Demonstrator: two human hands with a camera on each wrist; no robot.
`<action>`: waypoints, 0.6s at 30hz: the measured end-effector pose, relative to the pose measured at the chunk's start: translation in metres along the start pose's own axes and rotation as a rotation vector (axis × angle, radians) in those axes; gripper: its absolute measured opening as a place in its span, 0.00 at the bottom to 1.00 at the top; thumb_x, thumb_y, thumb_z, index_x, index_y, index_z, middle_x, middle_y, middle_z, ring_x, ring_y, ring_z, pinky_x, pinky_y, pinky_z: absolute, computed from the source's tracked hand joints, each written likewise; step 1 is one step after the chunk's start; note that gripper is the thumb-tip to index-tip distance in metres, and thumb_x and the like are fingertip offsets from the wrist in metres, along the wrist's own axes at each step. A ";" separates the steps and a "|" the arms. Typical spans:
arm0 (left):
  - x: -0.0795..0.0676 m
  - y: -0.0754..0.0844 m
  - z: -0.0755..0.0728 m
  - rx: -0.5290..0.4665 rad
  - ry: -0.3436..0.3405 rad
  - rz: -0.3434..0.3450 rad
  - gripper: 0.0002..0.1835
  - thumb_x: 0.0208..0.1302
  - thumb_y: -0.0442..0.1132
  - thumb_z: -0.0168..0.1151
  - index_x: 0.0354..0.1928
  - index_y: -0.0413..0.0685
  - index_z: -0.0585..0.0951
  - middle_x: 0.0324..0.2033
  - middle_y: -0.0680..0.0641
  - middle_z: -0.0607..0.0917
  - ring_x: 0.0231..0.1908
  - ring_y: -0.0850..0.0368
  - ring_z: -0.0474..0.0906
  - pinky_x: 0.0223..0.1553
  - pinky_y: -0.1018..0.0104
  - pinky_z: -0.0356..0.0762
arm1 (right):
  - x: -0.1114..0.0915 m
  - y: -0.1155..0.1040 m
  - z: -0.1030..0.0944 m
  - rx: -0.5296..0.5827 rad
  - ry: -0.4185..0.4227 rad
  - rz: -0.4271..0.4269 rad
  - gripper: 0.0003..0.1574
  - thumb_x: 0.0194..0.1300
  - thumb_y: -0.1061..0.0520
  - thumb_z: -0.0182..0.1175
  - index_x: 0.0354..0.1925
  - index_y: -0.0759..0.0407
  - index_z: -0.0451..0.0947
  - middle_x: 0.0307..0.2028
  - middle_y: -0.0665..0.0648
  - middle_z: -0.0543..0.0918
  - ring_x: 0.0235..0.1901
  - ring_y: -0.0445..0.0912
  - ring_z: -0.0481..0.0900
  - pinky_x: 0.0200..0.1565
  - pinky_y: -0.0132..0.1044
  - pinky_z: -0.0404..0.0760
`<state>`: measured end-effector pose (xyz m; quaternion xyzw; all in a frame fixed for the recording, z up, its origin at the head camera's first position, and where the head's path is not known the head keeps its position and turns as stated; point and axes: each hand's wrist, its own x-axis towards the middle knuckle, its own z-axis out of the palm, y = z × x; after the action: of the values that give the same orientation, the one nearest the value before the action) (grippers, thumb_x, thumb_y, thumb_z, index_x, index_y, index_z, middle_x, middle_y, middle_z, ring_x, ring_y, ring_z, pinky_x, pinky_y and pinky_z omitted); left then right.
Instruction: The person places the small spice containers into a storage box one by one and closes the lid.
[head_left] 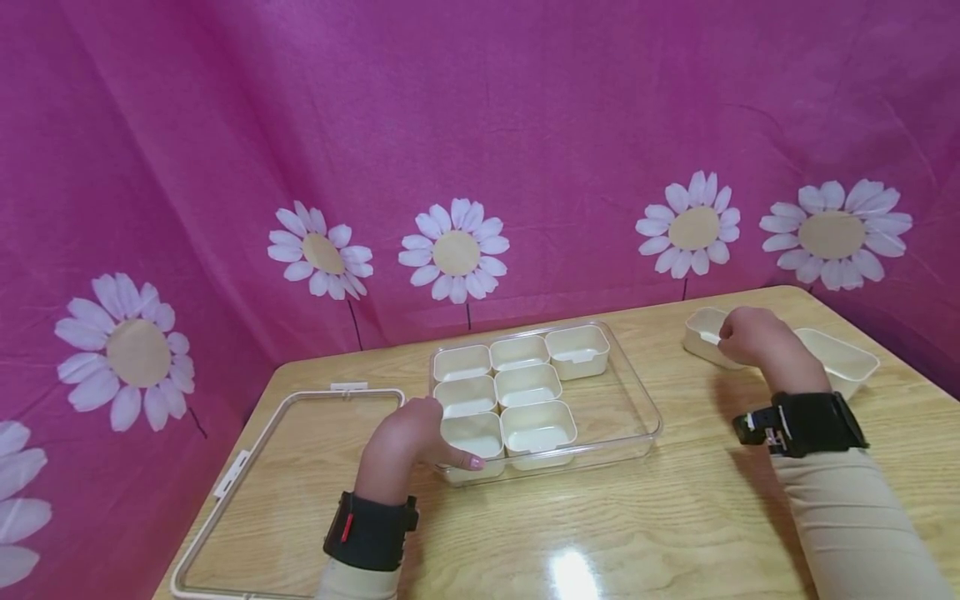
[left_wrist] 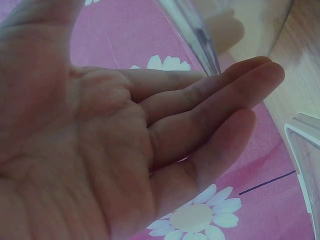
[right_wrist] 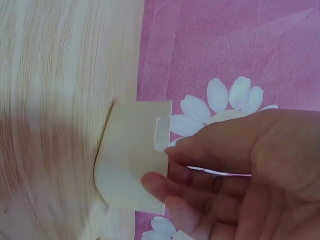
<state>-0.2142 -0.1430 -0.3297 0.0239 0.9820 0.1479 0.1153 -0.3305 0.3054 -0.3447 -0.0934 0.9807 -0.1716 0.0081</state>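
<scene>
My right hand [head_left: 768,342] pinches the rim of a small cream bin [right_wrist: 132,150] at the table's far right. That bin's cut-out edge shows beside the thumb and fingertips in the right wrist view. At the near left corner of a clear tray [head_left: 611,452] is my left hand [head_left: 408,433], its thumb along the near side. In the left wrist view its fingers [left_wrist: 185,120] stretch out fairly straight, tips against the clear wall. Several cream bins [head_left: 525,383] stand in rows in the tray's left and middle; its right part shows bare bottom.
A clear lid [head_left: 285,492] with a white frame and clips lies left of the tray on the wooden table [head_left: 675,517]. Another, longer cream bin [head_left: 851,362] stands beyond my right wrist. A pink cloth [head_left: 570,150] with daisies hangs behind the table.
</scene>
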 end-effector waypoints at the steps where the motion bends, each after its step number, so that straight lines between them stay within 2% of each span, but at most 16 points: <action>1: 0.000 0.000 0.000 -0.002 0.002 0.000 0.44 0.38 0.58 0.86 0.48 0.31 0.78 0.33 0.44 0.80 0.34 0.52 0.74 0.39 0.58 0.76 | 0.000 -0.001 0.000 0.006 -0.002 -0.007 0.11 0.59 0.67 0.58 0.35 0.77 0.81 0.31 0.68 0.82 0.34 0.61 0.76 0.44 0.59 0.76; 5: -0.001 0.001 -0.001 0.006 0.002 0.002 0.44 0.38 0.58 0.86 0.48 0.31 0.78 0.33 0.44 0.80 0.34 0.52 0.73 0.38 0.59 0.76 | 0.002 -0.004 0.003 0.010 -0.008 -0.040 0.08 0.56 0.68 0.59 0.32 0.74 0.82 0.27 0.61 0.80 0.31 0.57 0.74 0.41 0.55 0.76; 18: -0.003 0.001 -0.001 0.016 0.000 0.002 0.44 0.38 0.57 0.86 0.49 0.30 0.78 0.34 0.43 0.80 0.34 0.51 0.73 0.39 0.58 0.76 | 0.005 -0.010 0.008 0.031 -0.025 -0.053 0.02 0.52 0.67 0.64 0.27 0.68 0.81 0.25 0.58 0.78 0.29 0.54 0.73 0.37 0.48 0.75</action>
<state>-0.2118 -0.1422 -0.3277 0.0258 0.9831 0.1402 0.1152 -0.3337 0.2925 -0.3485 -0.1214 0.9749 -0.1859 0.0172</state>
